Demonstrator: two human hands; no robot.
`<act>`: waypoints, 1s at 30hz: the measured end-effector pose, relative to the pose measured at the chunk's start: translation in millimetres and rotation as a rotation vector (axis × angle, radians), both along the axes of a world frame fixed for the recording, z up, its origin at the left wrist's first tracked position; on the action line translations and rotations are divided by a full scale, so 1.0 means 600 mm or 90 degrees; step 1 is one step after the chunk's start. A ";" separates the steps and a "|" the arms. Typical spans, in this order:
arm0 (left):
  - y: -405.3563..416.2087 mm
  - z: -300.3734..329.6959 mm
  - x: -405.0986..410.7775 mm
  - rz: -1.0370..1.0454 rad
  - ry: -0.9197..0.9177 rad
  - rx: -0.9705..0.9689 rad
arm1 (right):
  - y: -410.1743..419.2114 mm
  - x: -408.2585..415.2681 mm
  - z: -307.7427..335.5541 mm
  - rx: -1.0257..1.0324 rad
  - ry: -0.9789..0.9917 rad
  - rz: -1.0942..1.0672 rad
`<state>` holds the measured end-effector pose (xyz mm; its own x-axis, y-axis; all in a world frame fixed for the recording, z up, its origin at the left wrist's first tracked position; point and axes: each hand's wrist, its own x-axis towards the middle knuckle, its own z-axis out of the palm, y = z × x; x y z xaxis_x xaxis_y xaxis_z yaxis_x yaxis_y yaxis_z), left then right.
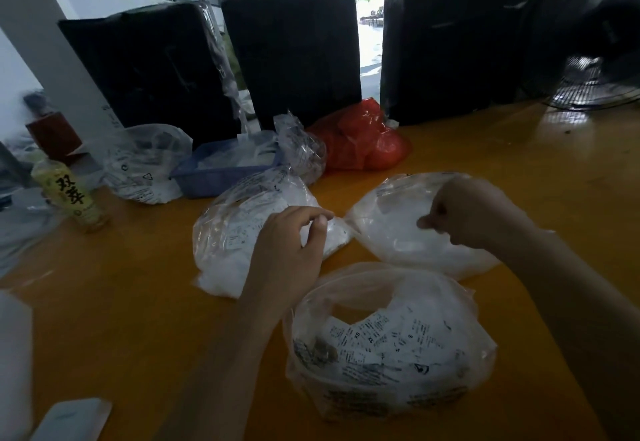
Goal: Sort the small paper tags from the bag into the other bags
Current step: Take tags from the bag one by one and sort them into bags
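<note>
Three clear plastic bags lie on the orange table [138, 302]. The near bag [388, 347] is open and holds several printed white paper tags [374, 340]. My left hand [287, 253] reaches over the left bag [225, 232], thumb and forefinger pinching its plastic edge near the bag's right corner. My right hand [464, 212] is curled over the right bag [391, 232] and grips the film at its top. Both far bags look full of white tags. I cannot see a loose tag in either hand.
A blue tray [207, 177], another clear bag [145, 163], a crumpled clear bag [301, 149] and a red bag [363, 142] sit behind. A drink bottle [69, 194] stands at left. Black wrapped boxes [294, 52] line the back; a fan [588, 87] is far right.
</note>
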<state>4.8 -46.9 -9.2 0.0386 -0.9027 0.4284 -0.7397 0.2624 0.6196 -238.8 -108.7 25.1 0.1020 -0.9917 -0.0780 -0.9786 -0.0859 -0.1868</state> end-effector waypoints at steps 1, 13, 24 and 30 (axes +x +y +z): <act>0.001 0.001 -0.001 -0.008 0.012 0.011 | 0.003 -0.004 0.004 -0.029 -0.068 0.002; 0.032 0.004 -0.058 -0.211 0.520 0.247 | 0.061 0.033 0.024 0.045 -0.549 0.193; 0.026 0.013 -0.046 -0.138 0.761 0.264 | 0.064 0.040 0.024 0.039 -0.620 0.190; 0.029 0.017 -0.045 -0.174 0.692 0.307 | 0.061 0.047 0.015 -0.049 -0.561 0.189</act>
<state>-22.4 -29.3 0.9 -0.0482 -0.9948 -0.0897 0.2690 -0.0994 0.9580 -210.7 -72.1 34.4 0.3438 -0.9146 0.2129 -0.4228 -0.3531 -0.8346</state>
